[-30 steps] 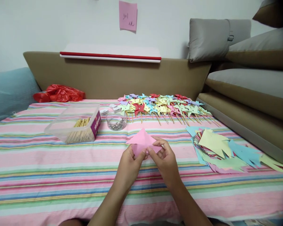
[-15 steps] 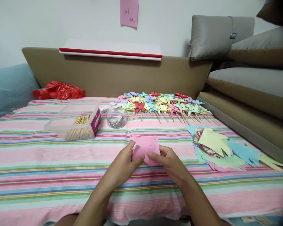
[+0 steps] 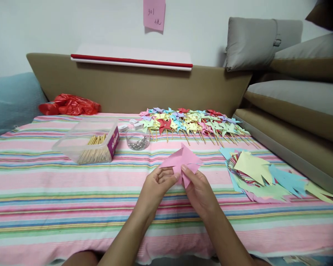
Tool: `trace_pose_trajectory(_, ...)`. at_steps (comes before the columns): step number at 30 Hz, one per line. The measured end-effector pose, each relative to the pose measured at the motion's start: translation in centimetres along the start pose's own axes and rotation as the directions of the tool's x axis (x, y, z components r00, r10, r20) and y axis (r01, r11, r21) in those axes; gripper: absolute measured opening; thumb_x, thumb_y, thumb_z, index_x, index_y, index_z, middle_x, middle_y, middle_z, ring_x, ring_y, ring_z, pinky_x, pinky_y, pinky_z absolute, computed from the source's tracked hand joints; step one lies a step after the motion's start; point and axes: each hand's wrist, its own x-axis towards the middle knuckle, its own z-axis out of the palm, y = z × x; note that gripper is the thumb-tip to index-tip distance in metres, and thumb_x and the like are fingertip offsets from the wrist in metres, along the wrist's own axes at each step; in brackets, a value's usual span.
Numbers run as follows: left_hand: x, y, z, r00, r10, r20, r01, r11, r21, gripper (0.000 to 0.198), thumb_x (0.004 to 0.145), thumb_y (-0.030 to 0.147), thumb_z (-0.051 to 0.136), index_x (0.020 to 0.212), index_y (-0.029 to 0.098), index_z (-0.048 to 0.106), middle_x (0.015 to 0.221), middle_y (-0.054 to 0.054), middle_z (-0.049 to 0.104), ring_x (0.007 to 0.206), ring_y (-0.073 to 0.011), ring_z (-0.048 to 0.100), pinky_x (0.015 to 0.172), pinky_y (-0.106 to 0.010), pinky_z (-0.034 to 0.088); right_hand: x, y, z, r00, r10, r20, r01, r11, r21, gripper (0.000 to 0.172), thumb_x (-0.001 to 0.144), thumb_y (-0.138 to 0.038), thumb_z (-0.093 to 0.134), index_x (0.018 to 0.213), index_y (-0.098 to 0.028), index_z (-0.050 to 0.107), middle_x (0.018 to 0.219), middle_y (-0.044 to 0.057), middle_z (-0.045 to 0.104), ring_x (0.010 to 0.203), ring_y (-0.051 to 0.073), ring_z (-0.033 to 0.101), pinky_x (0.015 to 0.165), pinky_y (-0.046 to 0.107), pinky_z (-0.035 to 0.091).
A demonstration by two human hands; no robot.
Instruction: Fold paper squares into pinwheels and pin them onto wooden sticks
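Note:
Between both hands is a pink paper sheet (image 3: 180, 159) with slits cut in from its corners, held above the striped cloth. My left hand (image 3: 159, 183) pinches its lower left part, thumb on top and the other fingers curled beneath. On the lower right, my right hand (image 3: 198, 186) grips the paper between thumb and fingers, the thumb tip near the paper's middle. The two thumbs are close together. Some of the right fingers are hidden behind the paper.
A striped cloth (image 3: 58, 199) covers the surface. At left stands a clear plastic box (image 3: 83, 129) of wooden sticks, beside a round dish (image 3: 138, 140) of small metal pieces. Several finished pinwheels (image 3: 188, 123) lie at the back; cut paper sheets (image 3: 252, 168) are piled at right.
The pink paper has turned so a corner points away from me, and it has moved slightly right and up. Both hands have shifted their grip, thumbs now nearer its middle.

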Motion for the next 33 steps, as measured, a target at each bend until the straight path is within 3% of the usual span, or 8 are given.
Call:
trace_pose_trajectory(5, 0.0, -0.4, 0.8, 0.999, 0.025, -0.027, -0.027, 0.998, -0.057, 0.029, 0.075, 0.039, 0.082, 0.086, 0.014, 0.075, 0.089, -0.007, 0.072, 0.084, -0.018, 0.064, 0.08, -0.029, 0.051, -0.3, 0.6, 0.3, 0.999, 0.006, 0.034, -0.005, 1.0, -0.009, 0.023, 0.079, -0.037, 0.079, 0.095, -0.021, 0.075, 0.099, 0.004, 0.078, 0.1, 0.025, 0.07, 0.093, 0.04, 0.053)
trace_pose_trajectory(9, 0.1, -0.6, 0.7, 0.994, 0.056, -0.097, -0.061, 0.997, -0.047, 0.03, 0.071, 0.042, 0.085, 0.076, 0.014, 0.073, 0.074, -0.002, 0.066, 0.072, -0.0143, 0.058, 0.072, -0.026, 0.049, -0.4, 1.3, 0.5, 1.0, 0.005, 0.018, -0.005, 1.0, 0.008, 0.025, 0.081, -0.038, 0.078, 0.098, -0.021, 0.074, 0.101, 0.004, 0.078, 0.101, 0.025, 0.07, 0.094, 0.04, 0.053)
trace_pose_trajectory(12, 0.2, -0.5, 0.6, 0.992, 0.055, -0.117, -0.063, 0.996, -0.06, 0.031, 0.072, 0.042, 0.084, 0.078, 0.014, 0.073, 0.075, -0.002, 0.068, 0.071, -0.014, 0.059, 0.071, -0.026, 0.05, -0.4, 1.3, 0.5, 1.0, -0.01, -0.004, 0.01, 1.0, -0.003, 0.028, 0.082, -0.039, 0.076, 0.103, -0.022, 0.071, 0.105, 0.004, 0.077, 0.102, 0.024, 0.069, 0.091, 0.038, 0.055)
trace_pose_trajectory(17, 0.2, 0.1, 0.2, 0.982, 0.036, -0.183, -0.062, 0.989, -0.135, 0.033, 0.072, 0.043, 0.084, 0.082, 0.014, 0.073, 0.076, -0.002, 0.07, 0.07, -0.0139, 0.062, 0.069, -0.025, 0.052, -0.6, 1.1, 0.1, 0.994, -0.106, -0.006, 0.105, 0.99, -0.097, 0.042, 0.087, -0.043, 0.07, 0.121, -0.026, 0.054, 0.102, 0.004, 0.076, 0.095, 0.023, 0.071, 0.085, 0.039, 0.057)
trace_pose_trajectory(22, 0.5, 0.8, -0.5, 0.963, 0.056, -0.262, -0.105, 0.978, -0.178, 0.033, 0.071, 0.039, 0.085, 0.083, 0.012, 0.072, 0.073, -0.001, 0.069, 0.066, -0.0115, 0.06, 0.064, -0.021, 0.05, -1.0, 1.7, -0.2, 0.957, -0.262, 0.121, 0.286, 0.919, -0.273, 0.064, 0.094, -0.032, 0.063, 0.147, -0.032, 0.027, 0.113, 0.006, 0.075, 0.103, 0.022, 0.071, 0.096, 0.044, 0.053)
trace_pose_trajectory(25, 0.6, 0.9, -0.9, 0.959, 0.09, -0.271, -0.134, 0.98, -0.149, 0.033, 0.072, 0.039, 0.085, 0.086, 0.012, 0.071, 0.075, -0.001, 0.069, 0.067, -0.0115, 0.06, 0.065, -0.022, 0.049, -1.1, 1.9, -0.4, 0.908, -0.344, 0.238, 0.418, 0.785, -0.458, 0.041, 0.096, -0.027, 0.059, 0.136, -0.031, 0.048, 0.12, 0.007, 0.07, 0.11, 0.021, 0.068, 0.098, 0.041, 0.052)
trace_pose_trajectory(28, 0.7, 0.8, -1.2, 0.965, 0.119, -0.235, -0.143, 0.986, -0.085, 0.033, 0.076, 0.041, 0.082, 0.084, 0.013, 0.068, 0.076, -0.001, 0.067, 0.068, -0.0114, 0.057, 0.066, -0.022, 0.047, -1.0, 1.8, -0.6, 0.898, -0.348, 0.271, 0.44, 0.686, -0.579, 0.017, 0.095, -0.026, 0.061, 0.11, -0.027, 0.068, 0.107, 0.005, 0.072, 0.1, 0.02, 0.068, 0.091, 0.035, 0.054)
trace_pose_trajectory(33, 0.7, 0.5, -1.4, 0.967, 0.152, -0.202, -0.144, 0.988, 0.056, 0.034, 0.078, 0.045, 0.078, 0.083, 0.013, 0.066, 0.07, 0.001, 0.061, 0.064, -0.0106, 0.05, 0.062, -0.023, 0.042, -0.6, 1.4, -0.7, 0.92, -0.317, 0.231, 0.392, 0.732, -0.557, 0.009, 0.091, -0.031, 0.068, 0.095, -0.026, 0.074, 0.095, 0.002, 0.075, 0.095, 0.019, 0.069, 0.089, 0.033, 0.054)
